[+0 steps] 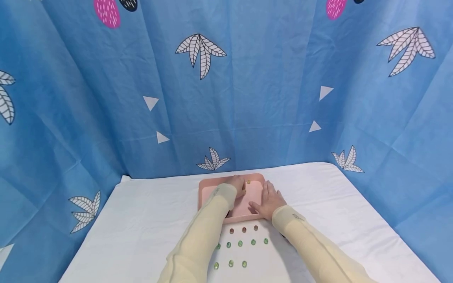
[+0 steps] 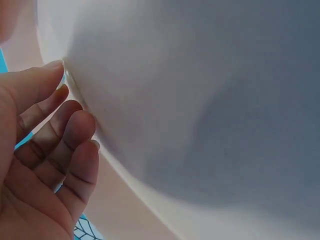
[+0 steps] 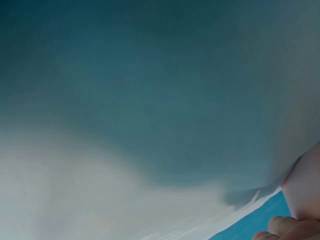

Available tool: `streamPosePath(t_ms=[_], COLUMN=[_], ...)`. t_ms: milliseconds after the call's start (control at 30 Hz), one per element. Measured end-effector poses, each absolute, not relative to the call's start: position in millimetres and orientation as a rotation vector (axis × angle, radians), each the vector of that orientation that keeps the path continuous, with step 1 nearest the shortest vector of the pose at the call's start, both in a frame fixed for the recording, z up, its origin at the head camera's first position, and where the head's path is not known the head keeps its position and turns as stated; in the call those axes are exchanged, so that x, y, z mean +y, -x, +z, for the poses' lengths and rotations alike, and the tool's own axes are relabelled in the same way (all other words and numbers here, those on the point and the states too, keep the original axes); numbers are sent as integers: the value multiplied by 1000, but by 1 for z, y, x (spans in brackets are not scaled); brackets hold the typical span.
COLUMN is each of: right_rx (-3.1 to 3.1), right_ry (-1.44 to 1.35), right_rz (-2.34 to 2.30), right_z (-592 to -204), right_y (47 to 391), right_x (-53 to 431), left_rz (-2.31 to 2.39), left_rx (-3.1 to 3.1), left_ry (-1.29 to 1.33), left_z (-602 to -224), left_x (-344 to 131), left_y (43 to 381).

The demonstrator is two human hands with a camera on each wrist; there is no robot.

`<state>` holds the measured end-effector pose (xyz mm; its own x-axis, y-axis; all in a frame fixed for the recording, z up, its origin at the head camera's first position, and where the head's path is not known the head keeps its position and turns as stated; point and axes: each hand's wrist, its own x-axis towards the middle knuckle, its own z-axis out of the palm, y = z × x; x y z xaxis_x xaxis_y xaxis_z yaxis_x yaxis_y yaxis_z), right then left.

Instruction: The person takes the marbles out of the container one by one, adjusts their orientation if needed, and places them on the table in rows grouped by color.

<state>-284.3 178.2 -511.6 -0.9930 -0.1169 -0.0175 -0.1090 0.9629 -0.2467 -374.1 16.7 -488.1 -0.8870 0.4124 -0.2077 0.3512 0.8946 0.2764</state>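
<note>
A pink tray [image 1: 231, 218] lies toward the back of the white table. Inside it, my left hand [image 1: 236, 185] is at work, palm down; in the left wrist view the thumb and index fingertips [image 2: 56, 67] pinch a small shiny glass bead [image 2: 64, 78] close to the tray floor. The other fingers curl loosely beside them. A small amber bead [image 1: 249, 182] lies in the tray near its back wall. My right hand [image 1: 270, 201] rests on the tray's right rim with fingers spread, the thumb reaching inside. Only a bit of that hand shows in the right wrist view.
In front of the tray, brown beads [image 1: 244, 230] form a short row. Behind my left sleeve's edge and rightward run two rows of green beads [image 1: 240, 243], the nearer one shorter. A blue patterned curtain [image 1: 230, 98] closes off the table's back and sides.
</note>
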Motion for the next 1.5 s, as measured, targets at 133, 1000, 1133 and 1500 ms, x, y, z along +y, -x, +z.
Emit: streamPosePath(t_ms=[133, 1000, 1133, 1500], right_rx=[3077, 3036, 3031, 3030], right_ry=[172, 225, 227, 197], right_rz=[-389, -418, -398, -391], right_z=[-508, -504, -509, -509], right_y=[287, 279, 281, 285], right_x=[180, 179, 182, 181], left_rz=[326, 445, 434, 456], left_rx=[2811, 2853, 2882, 2923], left_ry=[-566, -859, -947, -1061], left_z=[-476, -412, -403, -385], left_x=[13, -16, -20, -30], left_y=[370, 315, 302, 263])
